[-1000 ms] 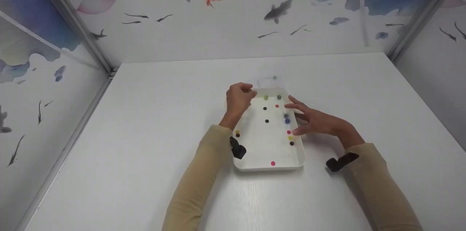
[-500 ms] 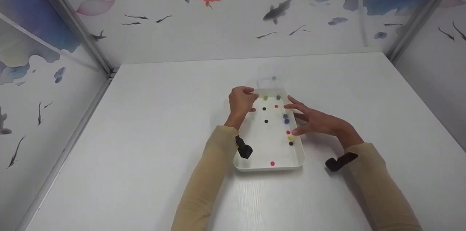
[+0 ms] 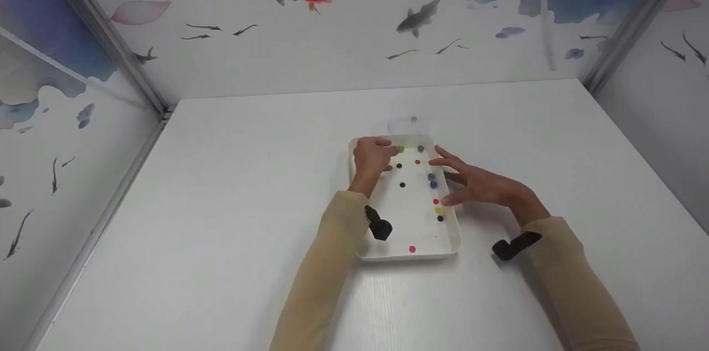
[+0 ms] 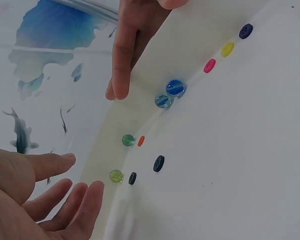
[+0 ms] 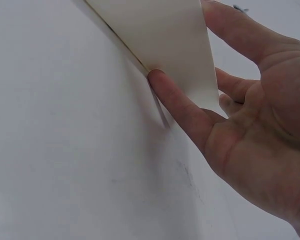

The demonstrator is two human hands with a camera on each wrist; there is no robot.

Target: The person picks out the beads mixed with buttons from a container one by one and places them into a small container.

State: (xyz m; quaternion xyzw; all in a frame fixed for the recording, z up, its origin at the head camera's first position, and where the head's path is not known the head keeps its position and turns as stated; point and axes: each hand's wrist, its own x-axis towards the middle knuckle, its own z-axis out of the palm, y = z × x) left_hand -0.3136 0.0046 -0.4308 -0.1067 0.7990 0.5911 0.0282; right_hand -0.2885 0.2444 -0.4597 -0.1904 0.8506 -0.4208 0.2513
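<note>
A white tray (image 3: 388, 235) holds small buttons and glass marbles. My left hand (image 3: 374, 160) hovers over its far left part, thumb and index finger near a yellow-green marble (image 4: 116, 176). In the left wrist view that hand's fingers are parted, with nothing seen between them. Close by lie a green marble (image 4: 128, 140), an orange-red button (image 4: 141, 141) and two dark buttons, the larger one (image 4: 159, 163) nearer the middle. My right hand (image 3: 482, 182) grips the tray's right wall, thumb at the rim and a fingertip at the bottom edge (image 5: 149, 74).
Along the right wall lie two blue marbles (image 4: 175, 88), a pink button (image 4: 209, 65), a yellow one (image 4: 227, 49) and a dark one (image 4: 246, 31). Another pink button (image 3: 412, 249) is near the front. A clear container (image 3: 396, 128) with a marble (image 3: 414, 119) stands behind the tray.
My left hand has moved right and slightly nearer over the tray, from the far left rim toward the yellow-green marble. The right hand keeps its place on the wall.
</note>
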